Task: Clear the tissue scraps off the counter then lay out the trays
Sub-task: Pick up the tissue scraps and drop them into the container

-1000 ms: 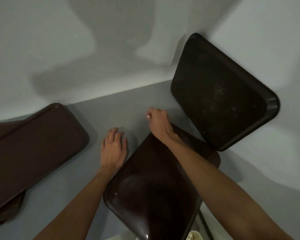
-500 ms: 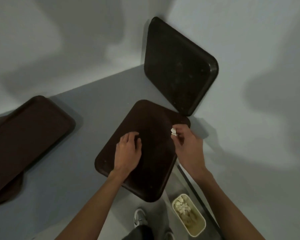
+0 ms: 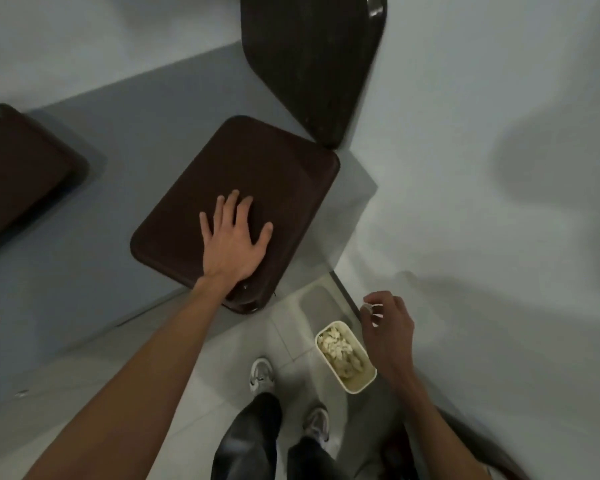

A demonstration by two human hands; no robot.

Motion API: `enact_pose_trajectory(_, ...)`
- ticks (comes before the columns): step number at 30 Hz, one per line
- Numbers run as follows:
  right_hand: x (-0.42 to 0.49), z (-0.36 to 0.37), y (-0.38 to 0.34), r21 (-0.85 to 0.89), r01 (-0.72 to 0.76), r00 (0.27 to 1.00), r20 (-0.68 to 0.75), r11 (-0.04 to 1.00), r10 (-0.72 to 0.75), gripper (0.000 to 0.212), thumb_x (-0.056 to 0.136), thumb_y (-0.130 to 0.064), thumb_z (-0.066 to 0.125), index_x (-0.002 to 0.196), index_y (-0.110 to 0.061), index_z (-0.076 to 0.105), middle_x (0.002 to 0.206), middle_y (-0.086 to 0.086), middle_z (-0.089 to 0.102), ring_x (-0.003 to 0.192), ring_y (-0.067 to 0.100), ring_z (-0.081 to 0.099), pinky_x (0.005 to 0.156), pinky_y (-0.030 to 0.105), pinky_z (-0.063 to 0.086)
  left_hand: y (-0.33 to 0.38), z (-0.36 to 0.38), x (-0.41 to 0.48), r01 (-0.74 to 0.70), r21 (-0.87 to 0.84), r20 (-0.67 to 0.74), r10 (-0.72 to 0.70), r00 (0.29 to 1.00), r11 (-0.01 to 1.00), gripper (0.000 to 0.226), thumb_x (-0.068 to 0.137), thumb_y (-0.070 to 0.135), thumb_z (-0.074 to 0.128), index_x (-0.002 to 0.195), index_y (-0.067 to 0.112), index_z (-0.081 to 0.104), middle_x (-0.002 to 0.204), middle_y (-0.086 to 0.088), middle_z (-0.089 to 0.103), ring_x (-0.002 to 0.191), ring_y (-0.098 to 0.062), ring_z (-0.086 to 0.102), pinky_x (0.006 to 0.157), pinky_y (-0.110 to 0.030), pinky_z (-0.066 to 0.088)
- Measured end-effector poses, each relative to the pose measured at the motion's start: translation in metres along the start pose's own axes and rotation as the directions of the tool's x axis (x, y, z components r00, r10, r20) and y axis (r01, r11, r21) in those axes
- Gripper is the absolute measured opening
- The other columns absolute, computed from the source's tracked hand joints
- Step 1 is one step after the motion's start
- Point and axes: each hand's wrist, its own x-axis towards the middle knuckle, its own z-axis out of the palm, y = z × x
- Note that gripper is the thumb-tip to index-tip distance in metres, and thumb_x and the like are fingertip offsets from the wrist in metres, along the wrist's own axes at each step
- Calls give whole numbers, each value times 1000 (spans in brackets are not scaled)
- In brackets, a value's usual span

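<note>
Brown plastic, the side tray (image 3: 21, 174) sits at the left of the grey counter (image 3: 136, 126); the left hand (image 3: 234, 237) lies flat, fingers spread, on the smooth round-cornered middle tray (image 3: 257, 168), maybe to steady it (one corner pokes past the edge). Further right, the right hand (image 3: 390, 323) seems to pinch a tiny white tissue scrap (image 3: 368, 308) near the cream bin (image 3: 357, 386), ready to drop it.

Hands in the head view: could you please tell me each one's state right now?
Left hand: open, pressing flat on the brown tray.
Right hand: pinching a tissue scrap above the bin.
</note>
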Motion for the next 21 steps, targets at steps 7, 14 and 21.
enact_pose_trajectory(7,-29,47,108,-150,-177,972,131,973,197,17,91,-11,72,103,-15,61,96,1,59,84,29,63,74,31,40,-1,12,-3,-4,50,-36,6,999,999,68,101,69,30,156,30,26,169,2,17,159,-24,4,125,-63,4)
enact_pose_trajectory(14,-35,111,185,-204,-293,910,241,934,338,10,93,-10,65,102,-12,61,105,15,67,107,41,61,79,33,37,-4,21,-2,-15,72,-72,20,997,997,69,100,71,28,156,31,26,169,3,17,159,-23,6,126,-60,2)
enact_pose_trajectory(21,-20,142,220,-335,-361,832,307,870,463,30,93,-7,62,122,-13,58,121,18,66,115,42,60,81,33,41,-6,27,-1,-22,80,-101,30,994,997,68,100,70,29,156,31,28,168,4,19,159,-23,8,126,-59,3)
